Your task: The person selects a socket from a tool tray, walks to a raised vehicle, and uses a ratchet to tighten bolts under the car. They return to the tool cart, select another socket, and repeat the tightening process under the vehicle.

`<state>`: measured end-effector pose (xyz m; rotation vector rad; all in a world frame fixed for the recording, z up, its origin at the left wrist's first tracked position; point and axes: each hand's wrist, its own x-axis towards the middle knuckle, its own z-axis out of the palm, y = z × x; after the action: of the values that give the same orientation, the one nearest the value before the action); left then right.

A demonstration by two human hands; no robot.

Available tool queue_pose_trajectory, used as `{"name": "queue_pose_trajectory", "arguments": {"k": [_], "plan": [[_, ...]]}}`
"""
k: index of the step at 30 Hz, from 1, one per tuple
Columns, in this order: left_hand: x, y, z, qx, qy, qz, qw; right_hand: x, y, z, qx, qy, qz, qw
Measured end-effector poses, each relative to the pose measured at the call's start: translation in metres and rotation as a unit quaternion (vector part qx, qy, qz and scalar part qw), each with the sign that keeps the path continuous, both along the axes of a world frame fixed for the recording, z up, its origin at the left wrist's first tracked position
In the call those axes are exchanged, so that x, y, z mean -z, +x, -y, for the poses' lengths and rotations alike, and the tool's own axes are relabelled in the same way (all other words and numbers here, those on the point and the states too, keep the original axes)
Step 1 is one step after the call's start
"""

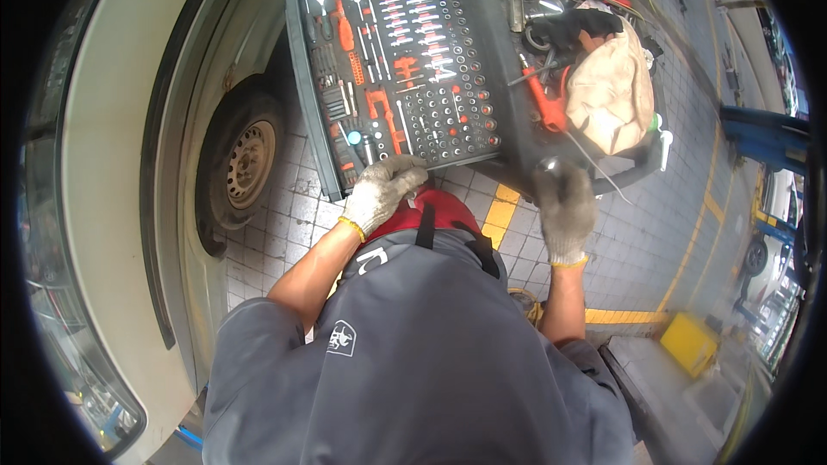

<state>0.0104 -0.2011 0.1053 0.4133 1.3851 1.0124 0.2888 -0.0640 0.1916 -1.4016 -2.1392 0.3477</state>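
Observation:
My left hand (379,194), in a whitish knit glove with a yellow cuff, is at the near edge of a pulled-out tool drawer (312,120). Its fingers are bent together over that edge. Wrenches, orange-handled tools, screwdriver bits and rows of sockets fill the drawer's black foam. Close to my left fingers stands a small cylindrical tool with a light blue end (355,138). My right hand (568,215), in a grey, soiled glove, is at the near side of the black tool cart (508,129), blurred. A shiny rounded metal piece (550,165) shows at its closed fingertips; its kind is unclear.
On the cart lie a beige cloth bag (612,90), a red-handled tool (543,99) and loose metal tools. A vehicle with a wheel (245,159) stands close on my left. A yellow box (689,344) is at lower right, and blue lift arms (767,138) at far right.

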Motion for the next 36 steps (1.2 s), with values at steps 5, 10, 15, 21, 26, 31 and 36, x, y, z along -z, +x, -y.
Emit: {"name": "queue_pose_trajectory", "arguments": {"k": [5, 10, 15, 21, 26, 31, 36], "plan": [[0.031, -0.028, -0.009, 0.036, 0.008, -0.083, 0.996, 0.017, -0.001, -0.030, 0.039, 0.076, 0.089, 0.992], [0.043, -0.042, -0.033, 0.063, 0.012, -0.187, 0.980, 0.049, -0.020, -0.029, 0.092, 0.097, 0.118, 0.984], [0.055, -0.058, -0.062, 0.046, 0.030, -0.263, 0.963, 0.073, -0.032, -0.021, 0.117, 0.162, 0.117, 0.973], [0.070, -0.067, -0.120, 0.085, 0.046, -0.312, 0.945, 0.069, -0.034, -0.023, 0.120, 0.162, 0.114, 0.973], [0.081, -0.058, -0.166, 0.145, 0.107, -0.370, 0.911, 0.070, -0.037, -0.025, 0.129, 0.176, 0.110, 0.970], [0.098, -0.048, -0.203, 0.210, 0.165, -0.417, 0.869, 0.073, -0.033, -0.025, 0.137, 0.161, 0.106, 0.972], [0.110, -0.044, -0.211, 0.263, 0.236, -0.494, 0.795, 0.075, -0.031, -0.024, 0.146, 0.148, 0.113, 0.972]]}}
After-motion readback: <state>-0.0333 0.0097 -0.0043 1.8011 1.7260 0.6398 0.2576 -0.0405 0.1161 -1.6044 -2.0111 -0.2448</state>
